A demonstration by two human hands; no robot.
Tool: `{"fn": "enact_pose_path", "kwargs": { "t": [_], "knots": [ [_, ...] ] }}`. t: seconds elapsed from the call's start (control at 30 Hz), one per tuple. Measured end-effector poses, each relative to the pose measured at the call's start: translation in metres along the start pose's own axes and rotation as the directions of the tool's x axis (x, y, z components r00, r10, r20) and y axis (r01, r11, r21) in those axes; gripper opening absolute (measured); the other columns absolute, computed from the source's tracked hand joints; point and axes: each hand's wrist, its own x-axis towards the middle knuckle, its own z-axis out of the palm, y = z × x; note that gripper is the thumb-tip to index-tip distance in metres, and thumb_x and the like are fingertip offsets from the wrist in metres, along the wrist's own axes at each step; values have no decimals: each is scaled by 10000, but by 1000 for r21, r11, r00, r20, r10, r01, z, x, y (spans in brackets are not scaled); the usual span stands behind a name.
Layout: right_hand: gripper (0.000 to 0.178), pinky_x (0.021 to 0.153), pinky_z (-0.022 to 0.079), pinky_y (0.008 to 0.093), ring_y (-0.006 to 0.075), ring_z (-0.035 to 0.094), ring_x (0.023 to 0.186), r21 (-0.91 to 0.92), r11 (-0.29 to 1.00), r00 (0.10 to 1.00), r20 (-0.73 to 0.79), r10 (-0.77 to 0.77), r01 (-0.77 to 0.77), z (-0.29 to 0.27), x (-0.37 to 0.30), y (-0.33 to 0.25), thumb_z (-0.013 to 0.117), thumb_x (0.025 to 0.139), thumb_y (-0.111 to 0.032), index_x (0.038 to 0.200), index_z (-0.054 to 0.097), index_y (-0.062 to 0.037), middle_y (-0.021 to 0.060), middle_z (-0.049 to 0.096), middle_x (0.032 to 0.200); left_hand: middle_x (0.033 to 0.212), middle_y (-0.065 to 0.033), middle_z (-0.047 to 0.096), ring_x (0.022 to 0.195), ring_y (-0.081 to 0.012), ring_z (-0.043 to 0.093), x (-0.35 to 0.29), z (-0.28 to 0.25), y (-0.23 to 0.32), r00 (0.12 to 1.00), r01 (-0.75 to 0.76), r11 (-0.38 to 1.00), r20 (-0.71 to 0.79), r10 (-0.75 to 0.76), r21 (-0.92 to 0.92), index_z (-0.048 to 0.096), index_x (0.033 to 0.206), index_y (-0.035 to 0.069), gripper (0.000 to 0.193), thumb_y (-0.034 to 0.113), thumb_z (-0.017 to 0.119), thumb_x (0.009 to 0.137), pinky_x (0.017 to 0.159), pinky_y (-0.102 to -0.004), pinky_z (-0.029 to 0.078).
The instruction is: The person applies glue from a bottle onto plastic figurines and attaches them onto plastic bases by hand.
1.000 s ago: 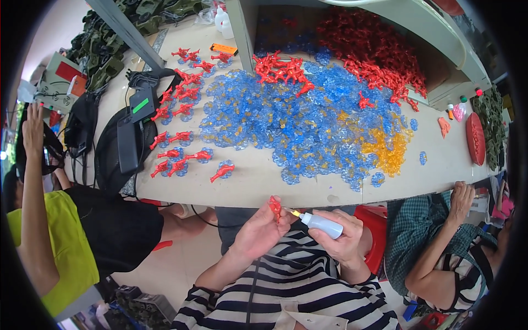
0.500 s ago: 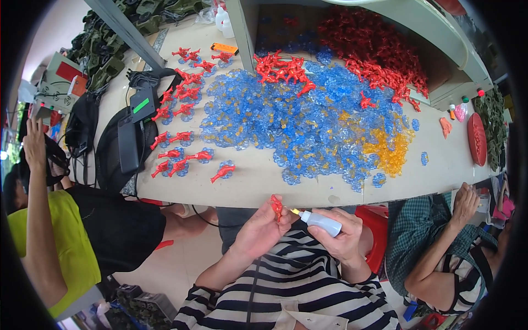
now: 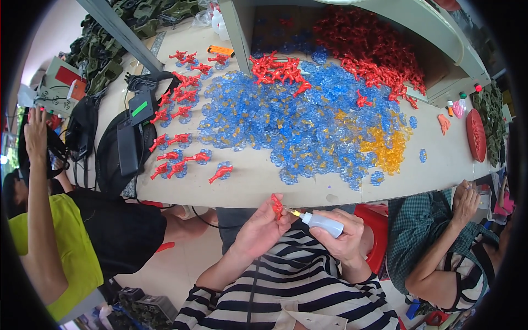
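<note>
My left hand (image 3: 258, 230) pinches a small red plastic figure (image 3: 277, 207) between thumb and fingers, just past the table's near edge. In my right hand (image 3: 347, 237) is a white squeeze bottle (image 3: 323, 224) with a yellow-based nozzle, held on its side. The nozzle tip points left and is right at the figure; whether it touches, I cannot tell. Ahead on the table lies a broad heap of clear blue pieces (image 3: 297, 121), with orange pieces (image 3: 385, 149) at its right. Several red figures on blue pieces (image 3: 221, 172) stand in loose rows to the left.
More red figures (image 3: 368, 44) pile up under a pale shelf (image 3: 462, 38). Black power adapters (image 3: 128, 147) and cables lie at the left. A red dish (image 3: 476, 135) is at the right. Co-workers sit on both sides: a bare arm (image 3: 37, 165) left, a hand (image 3: 466, 199) right.
The view has shifted slightly. Both hands keep nearly the same pose, with the bottle's nozzle still held at the red figure.
</note>
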Motion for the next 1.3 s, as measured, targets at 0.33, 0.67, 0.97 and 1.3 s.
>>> {"fn": "enact_pose_path", "kwargs": {
  "t": [0.33, 0.67, 0.97, 1.3],
  "knots": [
    [282, 435, 375, 237, 126, 532, 474, 21, 1000, 999, 46, 23, -24, 2, -1, 2, 766, 661, -66, 917, 679, 17, 72, 569, 578, 988, -58, 539, 893, -143, 512, 0, -1, -1, 1000, -5, 999, -13, 5, 43, 460, 1262, 98, 351, 130, 529, 919, 822, -267, 417],
    [279, 449, 389, 232, 128, 545, 495, 33, 999, 999, 4, 38, -38, -2, -1, 2, 766, 665, -66, 917, 681, 21, 86, 607, 619, 989, -67, 565, 859, -158, 514, 1, 0, 0, 1000, 19, 1000, 23, -19, 4, 502, 1224, 84, 342, 111, 569, 890, 782, -280, 404],
    [329, 559, 452, 229, 130, 603, 627, 85, 991, 995, -14, 104, -102, -10, -2, 4, 757, 665, -4, 981, 664, 14, 89, 650, 762, 954, -54, 533, 852, -145, 474, -1, -1, 1, 998, 21, 998, 56, -25, 63, 495, 1175, 86, 249, 174, 502, 942, 785, -254, 392],
    [312, 758, 477, 293, 213, 613, 870, -87, 980, 956, -251, 154, -181, 14, 14, 40, 714, 715, -15, 1018, 642, -36, 104, 638, 954, 954, -61, 539, 854, -155, 473, -5, 0, 4, 999, -18, 982, -29, 24, 187, 524, 1096, 81, 177, 161, 512, 938, 785, -277, 389]
  ]
}}
